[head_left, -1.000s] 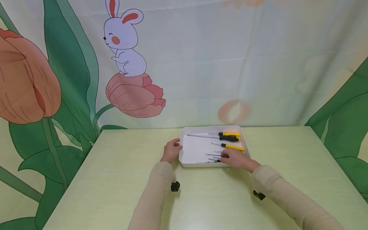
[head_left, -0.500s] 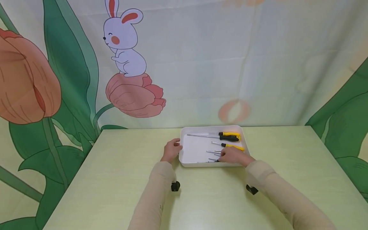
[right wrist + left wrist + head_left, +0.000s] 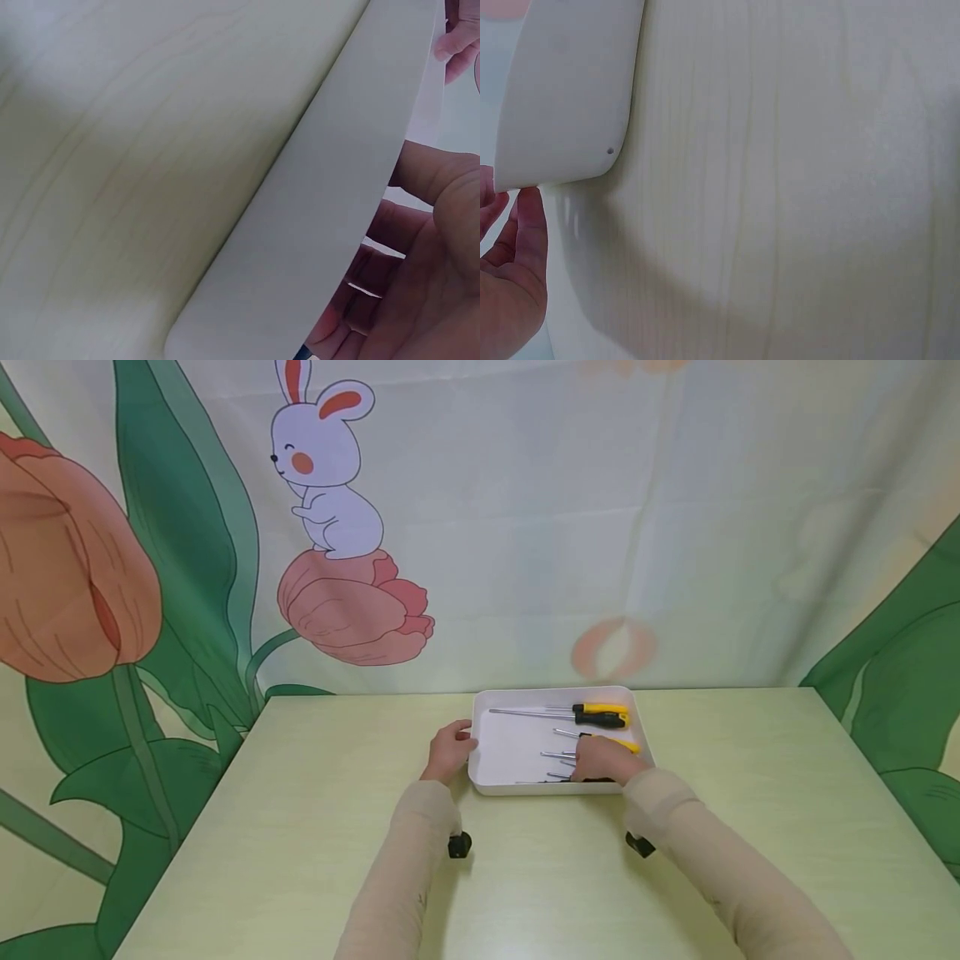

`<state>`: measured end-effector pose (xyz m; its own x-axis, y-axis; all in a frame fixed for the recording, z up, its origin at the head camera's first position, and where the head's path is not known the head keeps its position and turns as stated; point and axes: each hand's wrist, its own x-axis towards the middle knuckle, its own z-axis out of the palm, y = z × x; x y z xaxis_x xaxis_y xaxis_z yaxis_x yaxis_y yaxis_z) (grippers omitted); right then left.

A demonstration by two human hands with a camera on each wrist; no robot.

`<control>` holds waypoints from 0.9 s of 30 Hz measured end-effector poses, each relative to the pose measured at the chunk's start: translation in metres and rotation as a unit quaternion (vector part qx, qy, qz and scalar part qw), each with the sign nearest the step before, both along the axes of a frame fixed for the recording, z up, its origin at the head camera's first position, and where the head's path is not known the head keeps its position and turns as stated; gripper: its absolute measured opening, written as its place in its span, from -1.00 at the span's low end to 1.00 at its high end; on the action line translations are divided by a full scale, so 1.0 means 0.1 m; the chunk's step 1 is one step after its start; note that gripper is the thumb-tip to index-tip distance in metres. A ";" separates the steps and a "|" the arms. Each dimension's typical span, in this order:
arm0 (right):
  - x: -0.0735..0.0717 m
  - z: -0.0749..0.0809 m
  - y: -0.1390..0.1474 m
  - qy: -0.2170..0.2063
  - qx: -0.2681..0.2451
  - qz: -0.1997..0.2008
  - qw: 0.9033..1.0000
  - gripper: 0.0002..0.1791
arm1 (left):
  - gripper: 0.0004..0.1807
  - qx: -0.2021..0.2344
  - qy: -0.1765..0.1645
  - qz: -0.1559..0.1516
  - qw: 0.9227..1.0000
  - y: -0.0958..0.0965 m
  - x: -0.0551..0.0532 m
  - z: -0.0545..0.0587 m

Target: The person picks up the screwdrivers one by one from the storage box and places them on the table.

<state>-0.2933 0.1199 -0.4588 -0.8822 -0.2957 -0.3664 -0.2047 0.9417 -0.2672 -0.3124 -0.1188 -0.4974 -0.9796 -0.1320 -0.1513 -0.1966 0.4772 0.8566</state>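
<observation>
A shallow white tray [image 3: 506,760] stands near the back edge of the table. My left hand [image 3: 448,750] pinches its left rim, and the left wrist view has those fingers [image 3: 531,225] at the tray's corner. My right hand [image 3: 609,758] reaches over the front wall into the right half, among small screwdrivers whose thin metal shafts [image 3: 557,754] point left. In the right wrist view the tray wall [image 3: 322,187] hides its fingertips; I cannot tell what they hold. Behind it lie a yellow-handled screwdriver [image 3: 624,746], a black-handled screwdriver [image 3: 600,720] and a yellow-and-black screwdriver [image 3: 606,708].
The pale wood-grain table [image 3: 547,885] spreads in front of the tray and to both sides. A printed curtain [image 3: 510,527] with a rabbit and tulips hangs just behind the table's back edge.
My right hand has moved slightly left and deeper into the tray, its forearm swinging left. A small screwdriver shaft near its fingers shifted. My left hand stays at the rim.
</observation>
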 end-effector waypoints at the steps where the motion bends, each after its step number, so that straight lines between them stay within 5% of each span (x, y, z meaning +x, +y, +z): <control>1: -0.01 0.00 -0.01 -0.004 0.006 -0.001 1.000 -0.80 | -0.59 0.000 0.001 -0.001 1.000 0.00 0.00 0.00; 8: -0.03 0.03 -0.06 -0.041 0.025 -0.008 0.999 -0.76 | -0.59 0.002 -0.001 -0.002 1.000 -0.01 -0.01 -0.01; 27: -0.03 0.04 -0.07 -0.059 0.014 -0.028 0.998 -0.73 | -0.59 0.007 -0.003 0.000 1.000 -0.01 -0.02 -0.02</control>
<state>-0.2962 0.1129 -0.4546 -0.8471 -0.2355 -0.4764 -0.1201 0.9581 -0.2600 -0.3141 -0.1195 -0.4998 -0.9786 -0.1299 -0.1594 -0.2021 0.4656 0.8616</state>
